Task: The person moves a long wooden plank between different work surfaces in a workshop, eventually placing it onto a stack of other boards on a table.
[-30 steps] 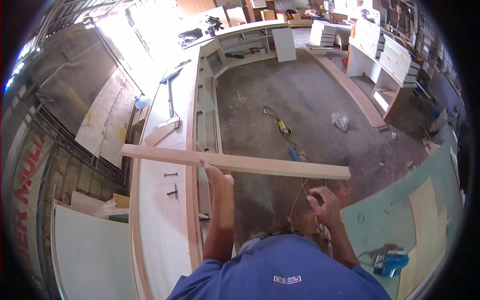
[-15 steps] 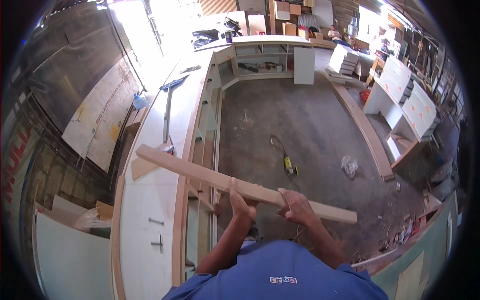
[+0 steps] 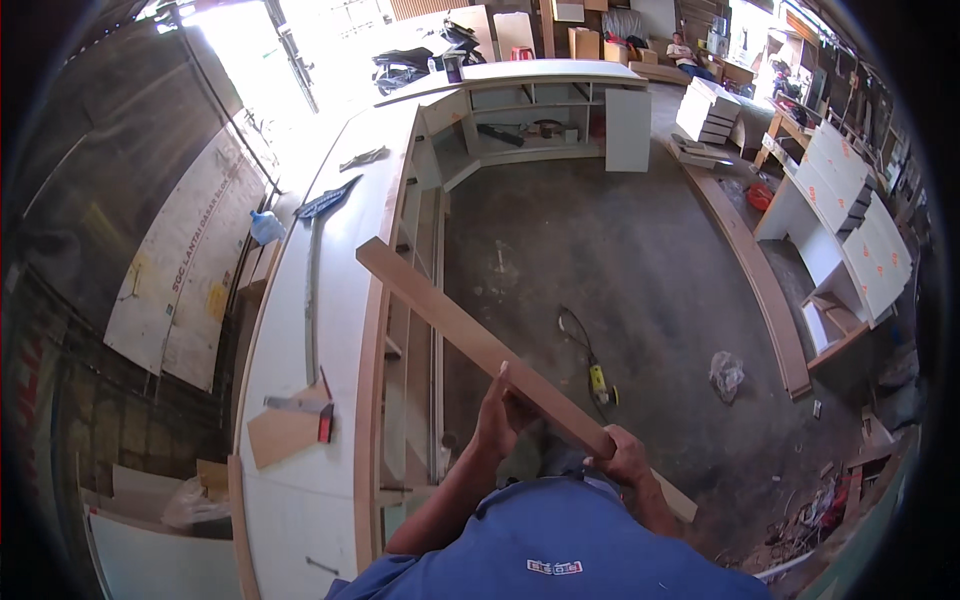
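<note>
I hold a long, light-brown wooden plank (image 3: 450, 320) slantwise in front of me. Its far end reaches over the edge of the long white counter (image 3: 345, 290) on my left, while the near end drops to the right past my body. My left hand (image 3: 499, 420) supports it from below near the middle, thumb along its side. Closer to the near end, my right hand (image 3: 627, 456) wraps over it. On the counter lie a brown offcut (image 3: 272, 442), a try square with a red part (image 3: 325, 424) and a long grey strip (image 3: 311, 290) with a dark blue piece (image 3: 330, 197) at its far end.
A yellow-green power tool (image 3: 597, 382) with a cable lies on the floor, near a crumpled plastic bag (image 3: 726, 375). Long boards (image 3: 755, 275) and a white cabinet (image 3: 822, 235) stand to the right. Scraps (image 3: 815, 520) litter the lower right. A person (image 3: 685, 55) sits far back.
The plank has turned steeper: its far end has swung right, off the middle of the counter, and its near end has dropped. Both hands still hold it. My view has shifted.
</note>
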{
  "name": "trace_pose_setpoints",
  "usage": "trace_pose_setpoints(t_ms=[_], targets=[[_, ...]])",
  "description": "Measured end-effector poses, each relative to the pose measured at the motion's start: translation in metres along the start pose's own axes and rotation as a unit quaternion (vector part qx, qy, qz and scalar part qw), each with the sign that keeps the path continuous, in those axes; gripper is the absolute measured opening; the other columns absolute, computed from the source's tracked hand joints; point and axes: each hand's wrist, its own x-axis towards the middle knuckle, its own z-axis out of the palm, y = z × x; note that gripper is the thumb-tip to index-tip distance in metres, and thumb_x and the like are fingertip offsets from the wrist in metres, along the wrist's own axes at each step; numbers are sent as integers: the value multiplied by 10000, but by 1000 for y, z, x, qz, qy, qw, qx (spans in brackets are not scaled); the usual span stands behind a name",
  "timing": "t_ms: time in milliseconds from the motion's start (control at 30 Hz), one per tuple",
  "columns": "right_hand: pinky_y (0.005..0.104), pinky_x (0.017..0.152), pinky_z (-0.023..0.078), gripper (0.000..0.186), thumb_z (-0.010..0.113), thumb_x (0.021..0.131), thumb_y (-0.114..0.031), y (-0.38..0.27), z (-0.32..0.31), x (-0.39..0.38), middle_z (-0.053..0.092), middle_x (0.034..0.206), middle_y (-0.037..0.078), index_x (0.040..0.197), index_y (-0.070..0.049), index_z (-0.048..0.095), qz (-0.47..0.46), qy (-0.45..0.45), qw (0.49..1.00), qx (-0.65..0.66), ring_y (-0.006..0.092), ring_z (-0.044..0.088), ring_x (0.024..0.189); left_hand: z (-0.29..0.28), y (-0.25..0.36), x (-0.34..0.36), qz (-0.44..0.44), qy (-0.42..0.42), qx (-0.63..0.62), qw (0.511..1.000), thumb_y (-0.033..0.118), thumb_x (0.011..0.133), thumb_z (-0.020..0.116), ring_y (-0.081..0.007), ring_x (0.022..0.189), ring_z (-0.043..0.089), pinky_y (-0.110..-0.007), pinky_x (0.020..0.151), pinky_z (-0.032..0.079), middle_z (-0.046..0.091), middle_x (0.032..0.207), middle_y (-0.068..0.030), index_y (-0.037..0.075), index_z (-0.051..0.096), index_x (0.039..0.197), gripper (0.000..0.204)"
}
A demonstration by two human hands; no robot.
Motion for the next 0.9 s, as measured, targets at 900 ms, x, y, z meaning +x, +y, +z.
trace_pose_setpoints(t_ms=[900], targets=[[416, 858, 462, 466, 840, 579, -253, 45, -115, 767, 623, 921, 82, 992, -138, 656, -155, -82, 970, -166, 310, 601, 925, -136, 417, 558, 306, 396, -74, 863, 526, 954, 572, -251, 972, 669, -413, 862, 550, 657, 1101, -111, 10, 588, 1228, 584]])
